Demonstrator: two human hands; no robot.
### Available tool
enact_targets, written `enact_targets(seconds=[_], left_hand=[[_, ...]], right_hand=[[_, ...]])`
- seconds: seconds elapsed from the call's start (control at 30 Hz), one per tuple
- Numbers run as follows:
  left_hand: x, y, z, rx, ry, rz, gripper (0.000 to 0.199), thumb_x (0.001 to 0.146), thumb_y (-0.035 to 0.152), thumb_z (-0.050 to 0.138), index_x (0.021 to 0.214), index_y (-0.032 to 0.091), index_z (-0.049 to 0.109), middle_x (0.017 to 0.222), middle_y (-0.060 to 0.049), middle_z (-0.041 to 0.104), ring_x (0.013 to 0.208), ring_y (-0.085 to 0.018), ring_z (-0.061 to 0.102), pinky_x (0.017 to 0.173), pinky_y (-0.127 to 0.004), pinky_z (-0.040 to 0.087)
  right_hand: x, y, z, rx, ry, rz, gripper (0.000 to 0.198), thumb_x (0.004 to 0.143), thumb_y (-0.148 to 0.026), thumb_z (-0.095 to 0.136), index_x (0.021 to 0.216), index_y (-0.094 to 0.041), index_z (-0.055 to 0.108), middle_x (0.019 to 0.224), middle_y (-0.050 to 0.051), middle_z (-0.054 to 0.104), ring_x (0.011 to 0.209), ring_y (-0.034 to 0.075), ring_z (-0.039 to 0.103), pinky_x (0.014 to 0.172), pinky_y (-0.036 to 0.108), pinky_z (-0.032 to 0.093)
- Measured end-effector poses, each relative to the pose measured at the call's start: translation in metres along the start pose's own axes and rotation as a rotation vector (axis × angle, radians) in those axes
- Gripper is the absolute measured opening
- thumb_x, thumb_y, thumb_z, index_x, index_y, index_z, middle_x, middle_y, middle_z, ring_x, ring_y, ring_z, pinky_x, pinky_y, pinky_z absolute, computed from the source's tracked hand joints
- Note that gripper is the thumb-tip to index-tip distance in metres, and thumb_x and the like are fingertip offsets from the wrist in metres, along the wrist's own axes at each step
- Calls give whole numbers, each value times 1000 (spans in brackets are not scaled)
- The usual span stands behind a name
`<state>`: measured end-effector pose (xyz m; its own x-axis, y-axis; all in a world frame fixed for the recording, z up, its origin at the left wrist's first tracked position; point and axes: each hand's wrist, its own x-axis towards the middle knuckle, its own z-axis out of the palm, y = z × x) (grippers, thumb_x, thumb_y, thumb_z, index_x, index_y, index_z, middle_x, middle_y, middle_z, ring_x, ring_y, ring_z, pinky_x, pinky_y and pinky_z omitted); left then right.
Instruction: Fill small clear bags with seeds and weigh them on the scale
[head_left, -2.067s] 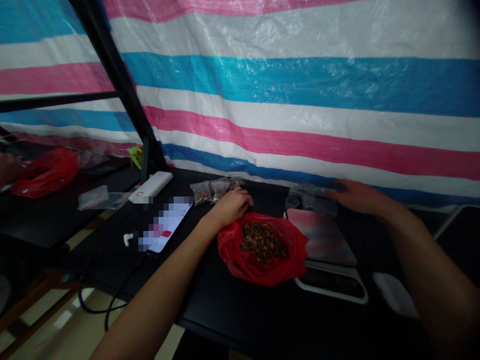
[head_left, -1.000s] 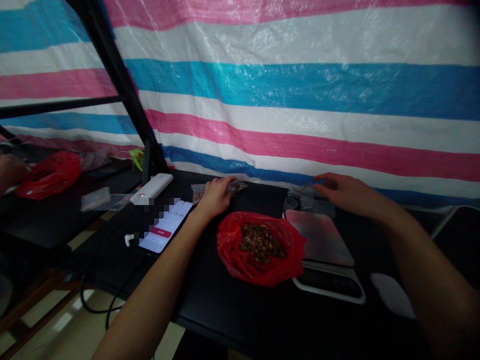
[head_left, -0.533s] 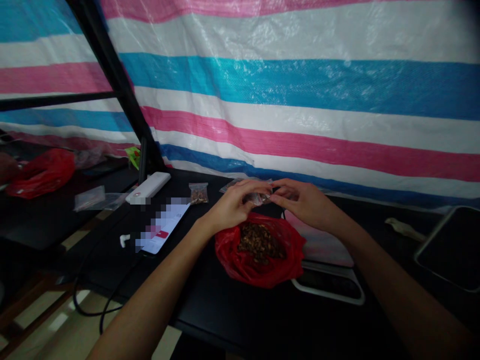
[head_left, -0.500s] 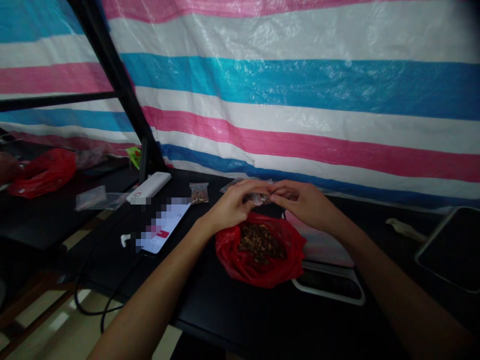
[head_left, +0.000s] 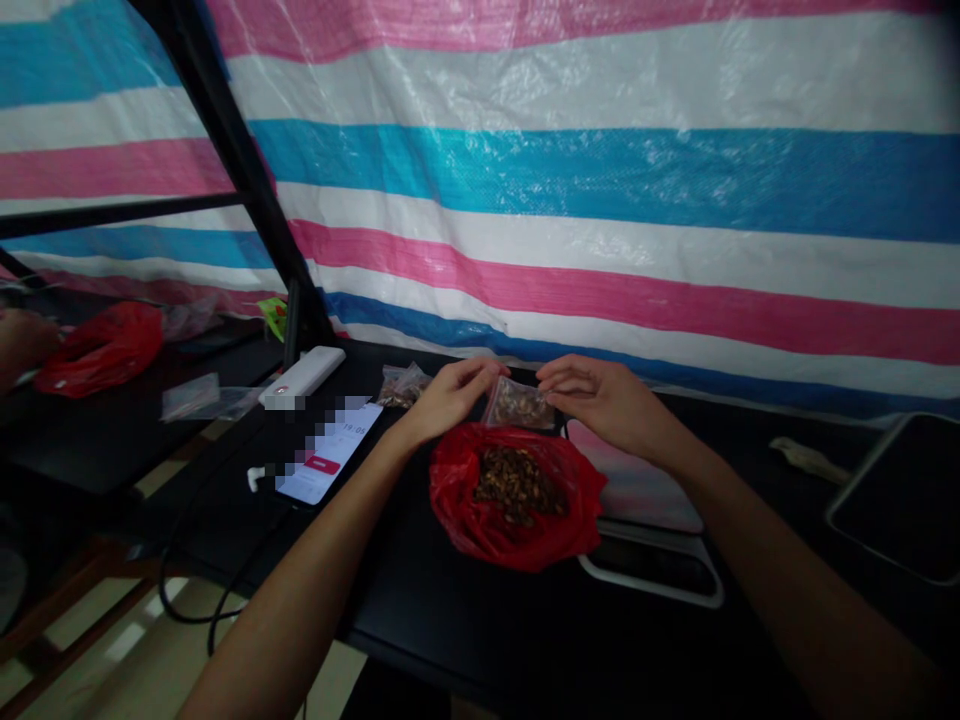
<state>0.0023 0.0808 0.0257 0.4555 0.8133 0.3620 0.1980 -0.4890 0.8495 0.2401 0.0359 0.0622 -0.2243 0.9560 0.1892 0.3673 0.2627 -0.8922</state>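
Observation:
A small clear zip bag with brown seed-like pieces inside is between my hands, just behind an open red plastic bag. My left hand has its fingers pinched at the zip bag's upper left corner. My right hand is at its right side, fingers loosely bent and thumb apart; the thumb tip is close to the bag's edge, and contact is unclear. Loose brown pieces fill the red bag. More filled zip bags lie left of my left hand, partly overlapping.
A white-framed scale with a shiny plate sits right of the red bag. To the left lie a lit phone, a white power bank and a white earbud. A dark tablet-like device is at right. Another person's hand shows far left.
My hands have spread apart, and the zip bag between them now shows more fully. Another zip bag now shows beside the one at left. A person's hand at far left has come further into view.

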Motion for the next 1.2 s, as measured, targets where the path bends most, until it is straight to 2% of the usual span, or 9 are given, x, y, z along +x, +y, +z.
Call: enact_targets(seconds=[0.1, 0.2, 0.5, 0.67, 0.7, 0.77, 0.87, 1.03, 1.2], left_hand=[[0, 5, 7, -226, -121, -4, 35, 95, 47, 64, 95, 13, 73, 91, -7, 73, 78, -17, 65, 74, -30, 51], [-1, 11, 9, -319, -123, -20, 34, 95, 44, 66, 109, 14, 70, 85, -4, 71, 71, -13, 62, 67, -26, 49], [-1, 9, 12, -476, -144, -128, 53, 81, 20, 82, 129, 14, 61, 85, -3, 76, 76, -13, 70, 75, -26, 52], [0, 11, 17, -527, -34, -81, 53, 79, 20, 83, 126, 15, 60, 82, -2, 77, 76, -15, 74, 75, -26, 55], [0, 11, 18, -536, -25, -75, 53, 79, 21, 84, 126, 15, 59, 81, -2, 77, 75, -15, 74, 74, -27, 56], [0, 10, 19, -545, -22, -69, 55, 79, 23, 85, 126, 15, 58, 79, -2, 77, 75, -16, 75, 76, -28, 57], [1, 7, 21, -521, -24, -79, 57, 79, 25, 85, 128, 14, 59, 81, -3, 78, 74, -16, 75, 76, -28, 57], [0, 0, 22, -503, -57, -124, 61, 75, 28, 88, 126, 14, 59, 80, -3, 78, 74, -17, 75, 76, -30, 57], [-2, 2, 28, -449, -57, -55, 43, 77, 19, 81, 112, 18, 55, 76, 2, 73, 69, -12, 69, 71, -24, 52]], right_hand=[[0, 1, -3, -2, 62, 20, 20, 75, -17, 69, 95, -22, 72, 94, 6, 78, 87, 22, 76, 84, 39, 62], [2, 2, -10, -30, 122, 45, 20, 75, -16, 69, 93, -22, 72, 92, 6, 79, 85, 22, 76, 80, 38, 61], [5, 10, -11, -85, 183, 6, 16, 80, -23, 70, 96, -21, 71, 94, 7, 78, 90, 24, 75, 84, 43, 61], [0, -5, 4, -328, 425, -174, 19, 88, -28, 64, 106, -22, 69, 110, 12, 74, 98, 26, 73, 86, 43, 59], [-2, -9, 8, -354, 387, -175, 17, 90, -31, 63, 103, -22, 70, 103, 10, 75, 91, 25, 73, 80, 41, 59], [-8, -16, 16, -335, 183, -105, 17, 93, -37, 63, 94, -22, 71, 85, 6, 75, 74, 22, 71, 68, 35, 56], [-12, -16, 26, -283, 6, -35, 16, 90, -37, 68, 86, -22, 70, 76, 3, 75, 67, 19, 69, 61, 31, 51], [-13, -7, 29, -362, 5, -35, 14, 91, -27, 61, 83, -22, 70, 79, 3, 77, 70, 19, 71, 63, 31, 50], [-14, -7, 30, -482, 20, -28, 11, 86, -23, 59, 80, -23, 69, 75, 2, 76, 67, 19, 69, 61, 30, 46]])
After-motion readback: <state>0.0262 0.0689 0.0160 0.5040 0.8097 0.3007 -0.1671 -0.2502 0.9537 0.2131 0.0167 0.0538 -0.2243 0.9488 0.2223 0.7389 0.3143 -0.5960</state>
